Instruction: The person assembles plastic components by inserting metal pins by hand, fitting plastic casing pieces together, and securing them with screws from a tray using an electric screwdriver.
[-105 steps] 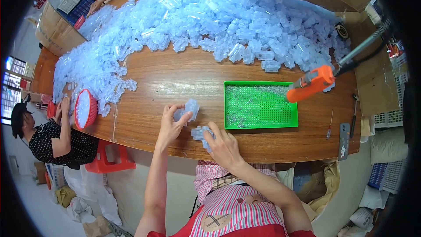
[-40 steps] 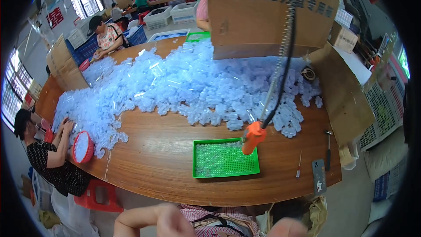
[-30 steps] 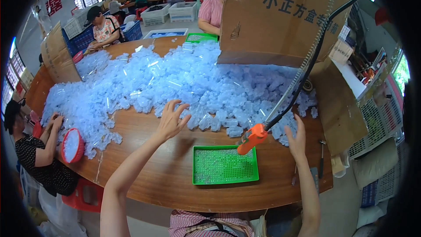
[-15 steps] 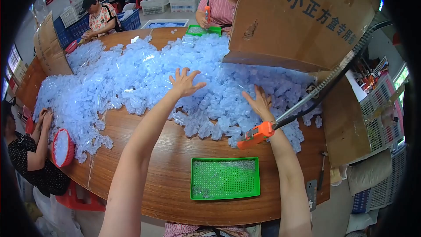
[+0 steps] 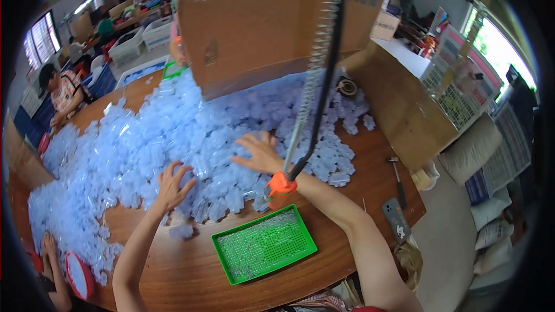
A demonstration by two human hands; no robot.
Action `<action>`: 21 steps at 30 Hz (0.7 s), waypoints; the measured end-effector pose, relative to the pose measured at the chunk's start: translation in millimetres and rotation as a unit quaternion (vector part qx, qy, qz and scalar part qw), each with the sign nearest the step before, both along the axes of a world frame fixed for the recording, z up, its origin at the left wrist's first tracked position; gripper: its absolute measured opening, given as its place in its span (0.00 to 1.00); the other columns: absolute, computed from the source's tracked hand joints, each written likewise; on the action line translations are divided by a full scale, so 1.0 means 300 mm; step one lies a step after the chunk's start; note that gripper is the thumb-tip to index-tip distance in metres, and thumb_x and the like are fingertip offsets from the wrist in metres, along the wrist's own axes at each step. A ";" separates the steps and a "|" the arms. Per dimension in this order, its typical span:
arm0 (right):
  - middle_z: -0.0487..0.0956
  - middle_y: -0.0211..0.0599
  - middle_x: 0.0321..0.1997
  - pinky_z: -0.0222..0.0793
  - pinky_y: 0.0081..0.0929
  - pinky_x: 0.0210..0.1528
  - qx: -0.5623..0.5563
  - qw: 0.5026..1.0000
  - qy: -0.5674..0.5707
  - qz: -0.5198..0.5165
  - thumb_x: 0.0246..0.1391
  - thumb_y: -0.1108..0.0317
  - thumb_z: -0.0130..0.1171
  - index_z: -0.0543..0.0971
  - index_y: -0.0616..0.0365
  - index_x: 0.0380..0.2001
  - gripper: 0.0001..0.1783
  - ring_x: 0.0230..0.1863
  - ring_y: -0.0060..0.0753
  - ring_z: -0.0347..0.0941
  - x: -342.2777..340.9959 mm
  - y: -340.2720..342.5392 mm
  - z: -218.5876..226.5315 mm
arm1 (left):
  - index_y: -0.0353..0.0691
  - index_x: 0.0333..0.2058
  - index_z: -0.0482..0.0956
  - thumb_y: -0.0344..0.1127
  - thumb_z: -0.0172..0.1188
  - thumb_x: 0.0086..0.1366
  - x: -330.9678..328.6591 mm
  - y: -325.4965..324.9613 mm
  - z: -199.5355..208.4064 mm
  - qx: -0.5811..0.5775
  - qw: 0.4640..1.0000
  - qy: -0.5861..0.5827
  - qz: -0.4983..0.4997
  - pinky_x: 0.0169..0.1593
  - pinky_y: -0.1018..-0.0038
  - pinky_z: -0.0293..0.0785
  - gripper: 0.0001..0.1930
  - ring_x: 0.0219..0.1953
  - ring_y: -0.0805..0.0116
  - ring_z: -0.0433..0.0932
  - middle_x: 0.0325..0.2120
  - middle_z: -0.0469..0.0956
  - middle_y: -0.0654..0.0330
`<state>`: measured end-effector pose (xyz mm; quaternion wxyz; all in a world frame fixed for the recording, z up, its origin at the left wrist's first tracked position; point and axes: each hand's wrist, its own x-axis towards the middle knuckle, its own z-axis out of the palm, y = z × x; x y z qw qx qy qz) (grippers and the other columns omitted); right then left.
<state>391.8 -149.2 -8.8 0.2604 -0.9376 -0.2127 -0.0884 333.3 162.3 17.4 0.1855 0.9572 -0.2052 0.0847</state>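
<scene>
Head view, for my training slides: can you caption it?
Left hand and right hand, both open, at a heap of bluish pieces behind a green tray.

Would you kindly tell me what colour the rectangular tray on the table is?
The tray is bright green, seen best in the head view.

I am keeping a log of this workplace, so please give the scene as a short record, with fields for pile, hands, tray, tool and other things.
Plastic pile: bluish, see-through pieces
Left hand: open, at the pile's near edge; contact unclear
Right hand: open, spread over the pile; contact unclear
Tray: green, with many small metallic pieces
Tool: orange, hanging from a black cable
Other: phone and hammer at right, red basket at left
</scene>
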 end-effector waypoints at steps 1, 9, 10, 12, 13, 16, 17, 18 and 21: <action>0.66 0.36 0.60 0.44 0.57 0.57 0.000 1.000 0.008 0.018 0.48 0.34 0.53 0.73 0.43 0.52 0.34 0.59 0.57 0.53 -0.020 0.009 0.001 | 0.51 0.48 0.73 0.50 0.58 0.59 -0.021 -0.010 0.013 -0.001 1.000 0.014 -0.003 0.56 0.53 0.52 0.20 0.55 0.53 0.63 0.53 0.64 0.54; 0.69 0.43 0.60 0.54 0.43 0.62 0.116 0.983 -0.083 0.119 0.52 0.46 0.57 0.71 0.57 0.52 0.31 0.61 0.42 0.64 -0.019 -0.107 0.109 | 0.47 0.47 0.74 0.52 0.60 0.57 -0.160 0.051 0.122 0.050 0.990 0.090 -0.100 0.58 0.55 0.53 0.23 0.56 0.56 0.65 0.53 0.68 0.54; 0.69 0.47 0.59 0.59 0.40 0.60 0.142 0.986 -0.055 0.072 0.51 0.48 0.58 0.71 0.60 0.51 0.31 0.60 0.46 0.64 0.029 -0.179 0.130 | 0.47 0.47 0.73 0.53 0.59 0.57 -0.178 0.064 0.139 0.033 0.990 0.078 -0.110 0.58 0.56 0.54 0.23 0.56 0.55 0.65 0.53 0.68 0.54; 0.74 0.46 0.52 0.61 0.44 0.56 0.108 0.981 -0.069 -0.147 0.46 0.47 0.60 0.74 0.58 0.48 0.31 0.55 0.48 0.68 0.087 -0.326 0.160 | 0.48 0.50 0.72 0.53 0.59 0.57 -0.204 0.107 0.162 0.037 0.993 0.047 -0.101 0.60 0.55 0.51 0.25 0.58 0.54 0.63 0.55 0.65 0.54; 0.72 0.47 0.55 0.58 0.46 0.59 0.060 0.964 -0.131 -0.223 0.47 0.45 0.60 0.72 0.58 0.51 0.34 0.57 0.49 0.66 0.153 -0.514 0.104 | 0.49 0.52 0.71 0.53 0.58 0.58 -0.176 0.070 0.145 0.052 0.995 0.018 -0.078 0.60 0.54 0.49 0.26 0.60 0.53 0.59 0.57 0.62 0.54; 0.46 0.45 0.72 0.37 0.59 0.66 0.067 0.892 0.113 -0.432 0.44 0.24 0.43 0.56 0.39 0.66 0.50 0.71 0.58 0.40 0.210 -0.720 0.038 | 0.56 0.57 0.66 0.57 0.53 0.60 -0.121 0.095 0.054 0.077 0.996 0.011 0.039 0.62 0.49 0.41 0.28 0.65 0.44 0.45 0.63 0.50 0.50; 0.46 0.45 0.72 0.37 0.59 0.66 0.076 0.899 0.123 -0.413 0.44 0.24 0.43 0.56 0.39 0.66 0.50 0.71 0.58 0.40 0.217 -0.640 0.027 | 0.58 0.58 0.65 0.58 0.52 0.61 -0.115 0.131 0.047 0.074 0.993 0.032 0.086 0.62 0.48 0.40 0.28 0.65 0.43 0.43 0.63 0.49 0.49; 0.44 0.43 0.72 0.35 0.60 0.66 0.080 0.897 0.185 -0.393 0.41 0.20 0.39 0.55 0.36 0.66 0.52 0.71 0.60 0.38 0.209 -0.574 0.021 | 0.62 0.59 0.64 0.60 0.51 0.61 -0.106 0.162 0.041 0.068 0.990 0.052 0.112 0.62 0.46 0.38 0.28 0.65 0.41 0.43 0.63 0.49 0.48; 0.44 0.45 0.72 0.35 0.61 0.65 -0.004 0.912 0.224 -0.344 0.37 0.16 0.37 0.60 0.36 0.64 0.55 0.71 0.61 0.37 0.202 -0.528 0.023 | 0.65 0.60 0.63 0.64 0.48 0.61 -0.038 0.099 0.016 0.043 0.988 0.072 0.132 0.62 0.43 0.36 0.30 0.66 0.43 0.43 0.63 0.48 0.48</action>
